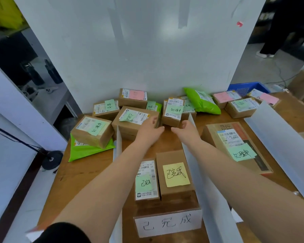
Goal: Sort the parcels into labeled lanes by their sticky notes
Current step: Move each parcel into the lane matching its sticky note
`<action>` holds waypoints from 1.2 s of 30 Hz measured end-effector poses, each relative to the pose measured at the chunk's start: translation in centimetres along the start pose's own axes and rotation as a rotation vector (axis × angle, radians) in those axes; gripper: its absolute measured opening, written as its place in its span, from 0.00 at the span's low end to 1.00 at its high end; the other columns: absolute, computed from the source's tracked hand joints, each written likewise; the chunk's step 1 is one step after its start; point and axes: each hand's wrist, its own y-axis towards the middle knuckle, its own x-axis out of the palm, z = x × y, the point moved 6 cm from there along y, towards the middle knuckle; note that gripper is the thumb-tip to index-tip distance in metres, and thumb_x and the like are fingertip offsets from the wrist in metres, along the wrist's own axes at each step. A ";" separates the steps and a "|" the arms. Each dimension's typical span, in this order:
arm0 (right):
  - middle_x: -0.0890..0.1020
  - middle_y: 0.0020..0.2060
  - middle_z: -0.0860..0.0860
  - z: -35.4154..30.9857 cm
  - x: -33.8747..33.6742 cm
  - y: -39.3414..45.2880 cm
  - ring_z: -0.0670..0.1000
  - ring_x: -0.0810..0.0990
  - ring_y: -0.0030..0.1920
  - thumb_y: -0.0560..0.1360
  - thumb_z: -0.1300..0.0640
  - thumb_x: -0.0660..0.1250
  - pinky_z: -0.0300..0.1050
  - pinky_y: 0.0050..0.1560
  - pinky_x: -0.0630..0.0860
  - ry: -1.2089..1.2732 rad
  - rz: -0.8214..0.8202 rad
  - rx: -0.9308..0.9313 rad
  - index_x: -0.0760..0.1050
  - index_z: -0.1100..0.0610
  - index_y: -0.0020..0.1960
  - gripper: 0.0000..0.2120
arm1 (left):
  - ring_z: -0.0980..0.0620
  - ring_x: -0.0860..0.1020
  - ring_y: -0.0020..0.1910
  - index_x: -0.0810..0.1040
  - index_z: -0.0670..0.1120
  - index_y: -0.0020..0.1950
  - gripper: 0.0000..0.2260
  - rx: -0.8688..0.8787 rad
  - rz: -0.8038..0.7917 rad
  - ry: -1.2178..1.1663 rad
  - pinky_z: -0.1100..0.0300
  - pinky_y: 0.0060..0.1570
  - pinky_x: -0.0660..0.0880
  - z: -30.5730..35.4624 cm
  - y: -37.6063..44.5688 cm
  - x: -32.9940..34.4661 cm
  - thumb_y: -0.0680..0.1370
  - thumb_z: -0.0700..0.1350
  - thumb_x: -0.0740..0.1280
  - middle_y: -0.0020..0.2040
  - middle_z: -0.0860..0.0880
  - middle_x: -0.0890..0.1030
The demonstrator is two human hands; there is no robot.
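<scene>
1. left hand [150,129] reaches fwd, fingers relaxed & apart, resting against a brown box [135,120] w/ green note, holding nothing.
2. right hand [184,130] beside it, fingers loosely curled, empty, just in front of small box [172,112].
3. middle lane on counter [88,172]: two boxes, one w/ yellow note [175,174], behind lane label [168,223].

Bright, even overhead light here, and a soft sheen glares off the white board [147,50]. Shadows under the boxes on the counter [88,172] stay faint. Wide-angle bending curves the edges; the dark corners are dim and slightly smeared.
</scene>
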 end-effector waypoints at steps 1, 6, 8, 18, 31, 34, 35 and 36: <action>0.74 0.63 0.54 -0.1 -0.1 0.9 0.50 0.74 0.56 0.74 0.55 0.68 0.37 0.43 0.68 0.029 -0.004 0.017 0.65 0.60 0.67 0.25 | 0.50 0.71 0.62 0.66 0.49 0.69 0.22 -0.002 0.002 0.001 0.59 0.54 0.67 0.2 0.9 0.2 0.76 0.47 0.65 0.66 0.48 0.73; 0.75 0.62 0.55 0.0 0.2 6.2 0.54 0.73 0.60 0.74 0.55 0.68 0.42 0.48 0.68 0.070 -0.013 0.115 0.64 0.63 0.67 0.26 | 0.50 0.71 0.63 0.67 0.47 0.69 0.22 -0.054 -0.001 -0.020 0.59 0.57 0.67 -0.3 5.4 2.1 0.76 0.46 0.65 0.66 0.47 0.73; 0.75 0.63 0.55 0.1 0.7 8.5 0.55 0.74 0.62 0.73 0.57 0.68 0.46 0.54 0.72 0.094 -0.010 0.140 0.64 0.64 0.67 0.26 | 0.48 0.71 0.65 0.66 0.47 0.70 0.23 -0.081 -0.005 -0.025 0.58 0.57 0.67 -0.7 7.6 3.2 0.76 0.46 0.65 0.67 0.47 0.72; 0.73 0.64 0.60 2.0 3.2 16.6 0.59 0.73 0.62 0.74 0.61 0.65 0.45 0.52 0.71 0.066 0.026 0.274 0.60 0.65 0.67 0.25 | 0.55 0.71 0.50 0.67 0.44 0.69 0.22 -0.210 0.000 -0.122 0.65 0.42 0.67 -1.8 16.3 7.1 0.75 0.41 0.64 0.65 0.46 0.74; 0.72 0.63 0.58 1.0 3.1 14.3 0.56 0.76 0.60 0.77 0.63 0.60 0.49 0.55 0.77 0.199 0.154 0.158 0.62 0.62 0.65 0.17 | 0.58 0.75 0.44 0.72 0.45 0.60 0.13 -0.233 0.162 -0.270 0.73 0.29 0.69 -2.2 13.7 5.6 0.76 0.38 0.64 0.57 0.48 0.79; 0.73 0.62 0.58 -0.1 2.5 11.7 0.55 0.76 0.59 0.77 0.64 0.60 0.49 0.55 0.78 0.276 0.168 0.091 0.63 0.61 0.65 0.17 | 0.61 0.74 0.40 0.72 0.47 0.52 0.09 -0.173 0.217 -0.367 0.76 0.29 0.71 -1.3 11.3 4.0 0.75 0.37 0.65 0.49 0.51 0.77; 0.74 0.62 0.58 -0.5 2.2 10.7 0.55 0.77 0.58 0.77 0.64 0.60 0.46 0.51 0.79 0.290 0.177 0.069 0.63 0.60 0.64 0.17 | 0.60 0.75 0.42 0.71 0.48 0.51 0.09 -0.159 0.221 -0.395 0.74 0.31 0.73 -1.0 10.4 3.6 0.75 0.37 0.66 0.48 0.52 0.76; 0.75 0.61 0.57 -0.8 1.7 9.6 0.54 0.77 0.57 0.77 0.65 0.61 0.41 0.46 0.79 0.297 0.191 0.046 0.63 0.60 0.64 0.17 | 0.57 0.76 0.44 0.71 0.48 0.49 0.08 -0.150 0.218 -0.416 0.71 0.35 0.75 -0.7 9.5 3.2 0.75 0.37 0.66 0.48 0.51 0.76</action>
